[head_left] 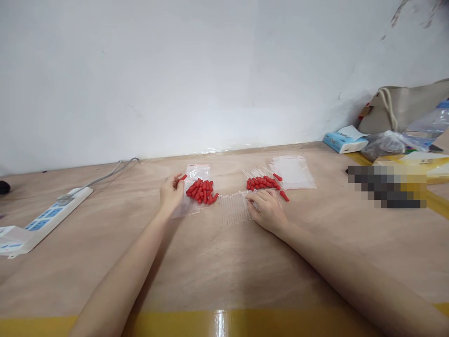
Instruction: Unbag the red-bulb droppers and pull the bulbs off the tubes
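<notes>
My left hand [171, 192] pinches one small red rubber cap [183, 177] between thumb and fingers, just left of a loose pile of red caps [202, 191] lying on a clear plastic bag [191, 206]. My right hand [267, 209] rests palm down, fingers together, on the right end of a row of clear thin tubes [235, 208]. Behind it lie assembled tubes with red caps [264, 182], a few stray ones beside them.
A stack of clear zip bags [293, 172] lies at the right of the capped tubes. A white power strip [42, 222] with cable sits at far left. A tissue pack [343, 142], bags and clutter crowd the right. The wall is close behind.
</notes>
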Demonstrator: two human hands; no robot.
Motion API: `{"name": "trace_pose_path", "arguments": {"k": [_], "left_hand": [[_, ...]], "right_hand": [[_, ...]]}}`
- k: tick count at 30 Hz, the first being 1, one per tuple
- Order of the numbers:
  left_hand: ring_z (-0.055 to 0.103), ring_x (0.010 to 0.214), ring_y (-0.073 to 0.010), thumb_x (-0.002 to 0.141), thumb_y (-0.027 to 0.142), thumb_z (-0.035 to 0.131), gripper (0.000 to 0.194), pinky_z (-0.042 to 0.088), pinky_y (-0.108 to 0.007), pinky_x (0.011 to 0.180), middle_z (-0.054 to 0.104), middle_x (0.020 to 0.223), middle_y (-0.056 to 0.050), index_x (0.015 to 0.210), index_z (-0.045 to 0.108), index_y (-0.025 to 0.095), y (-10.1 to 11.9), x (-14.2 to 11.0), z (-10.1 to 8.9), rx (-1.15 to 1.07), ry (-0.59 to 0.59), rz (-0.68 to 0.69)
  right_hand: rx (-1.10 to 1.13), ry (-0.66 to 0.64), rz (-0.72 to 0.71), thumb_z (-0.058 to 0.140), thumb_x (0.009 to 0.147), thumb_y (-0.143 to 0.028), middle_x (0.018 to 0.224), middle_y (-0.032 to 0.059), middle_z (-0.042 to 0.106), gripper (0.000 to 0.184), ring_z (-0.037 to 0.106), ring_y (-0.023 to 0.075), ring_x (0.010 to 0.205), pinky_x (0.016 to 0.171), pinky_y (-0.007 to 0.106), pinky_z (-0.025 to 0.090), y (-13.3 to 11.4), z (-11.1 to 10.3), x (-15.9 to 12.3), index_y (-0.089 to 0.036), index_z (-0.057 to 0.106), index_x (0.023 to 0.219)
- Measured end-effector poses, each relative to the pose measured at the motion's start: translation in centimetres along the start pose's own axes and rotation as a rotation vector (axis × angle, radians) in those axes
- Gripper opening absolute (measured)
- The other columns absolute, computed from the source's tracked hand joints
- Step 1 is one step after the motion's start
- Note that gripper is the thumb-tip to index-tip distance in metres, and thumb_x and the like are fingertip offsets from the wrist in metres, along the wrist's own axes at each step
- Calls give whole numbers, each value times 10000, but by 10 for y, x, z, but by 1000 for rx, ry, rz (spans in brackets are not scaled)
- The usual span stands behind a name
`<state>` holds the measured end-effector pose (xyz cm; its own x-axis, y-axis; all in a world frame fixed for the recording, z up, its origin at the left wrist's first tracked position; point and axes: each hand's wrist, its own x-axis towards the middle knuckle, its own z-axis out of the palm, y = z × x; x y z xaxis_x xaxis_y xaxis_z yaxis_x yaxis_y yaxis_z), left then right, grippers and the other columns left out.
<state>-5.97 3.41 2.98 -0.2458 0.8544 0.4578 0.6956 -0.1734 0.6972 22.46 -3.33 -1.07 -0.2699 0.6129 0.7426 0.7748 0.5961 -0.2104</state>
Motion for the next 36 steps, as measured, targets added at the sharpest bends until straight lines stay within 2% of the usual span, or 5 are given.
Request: {"name": "trace_pose_path", "arguments": {"k": [4,20,28,32,36], "left_hand": [[555,690,-147,677,285,584,330,453,-265,641,605,826,-40,982,570,160,-17,22,8,0,-34,-170],[586,745,-192,765,481,444,380,428,-271,657,655,791,-68,810,623,149,-30,21,26,46,-162,-161],[560,873,-224,798,421,428,322,403,-335,792,632,916,-82,882,609,167,-12,15,19,133,6,-160],[516,949,-217,786,358,476,231,359,-350,882,608,918,-66,839,607,176,18,3,20,181,216,62],[525,877,-179,749,272,534,106,377,-314,851,597,841,-23,738,606,195,59,-20,41,131,-20,381]], "right_hand": [[-32,8,-89,457,811,-133,667,3,618,177,515,121,688,783,312,307,1,5,0,-195,621,788],[-16,-164,-67,548,788,-410,747,37,592,270,501,157,745,859,386,260,-13,4,0,-175,622,897],[-74,-245,-91,539,776,-463,782,49,578,337,476,172,777,878,407,239,-15,0,1,-169,619,921],[-89,-250,-107,528,780,-477,776,50,577,355,475,174,784,885,409,227,-14,0,1,-167,625,921],[-76,-189,-116,521,786,-477,759,43,584,342,478,167,771,875,392,227,-13,0,0,-175,634,898]]}}
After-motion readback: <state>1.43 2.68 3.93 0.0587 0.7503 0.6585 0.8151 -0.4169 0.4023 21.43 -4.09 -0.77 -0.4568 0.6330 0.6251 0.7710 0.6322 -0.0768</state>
